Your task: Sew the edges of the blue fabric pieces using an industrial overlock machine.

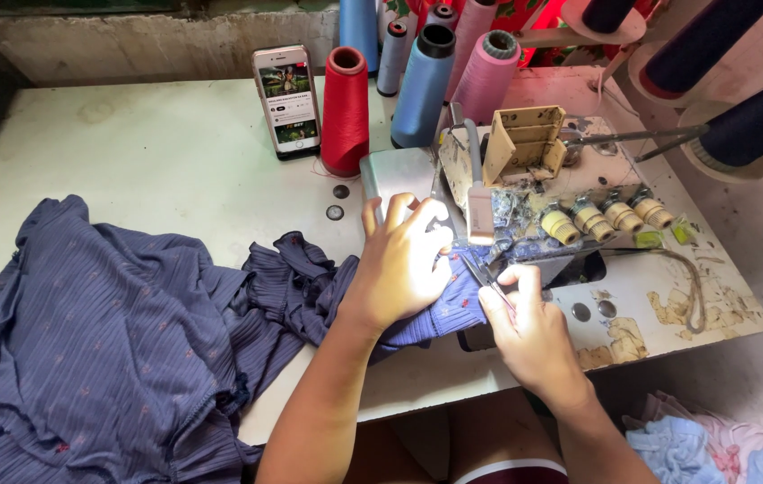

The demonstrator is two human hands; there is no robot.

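- Left hand [399, 260] lies flat, fingers spread apart, palm down on the blue fabric [104, 341]; it looks placed to pin the cloth and keep it smooth just short of the needle area.
- Right hand [525, 327] sits near-right of the left one, fingers drawn together in a pinch on the fabric's edge at the machine bed, seemingly to steer that edge straight. A thin dark tool or thread shows between the fingers; I cannot tell which.
- The fabric's worked end is under both hands at the front of the sewing machine [534, 188]; the bulk trails left across the desk [148, 152] and spills over the near edge, likely left loose so it feeds without dragging.
- A small lamp on the machine throws bright light on the left hand's knuckles, aimed at the stitching spot.
- Thread cones stand at the far side behind the machine: red cone [346, 112], blue cone [422, 90], pink cone [487, 76], upright so thread can draw off the top.
- A phone [287, 100] leans upright just left of the red cone, screen lit, facing the seated person.
- Pale cloth pile [713, 448] lies on the floor, near right.
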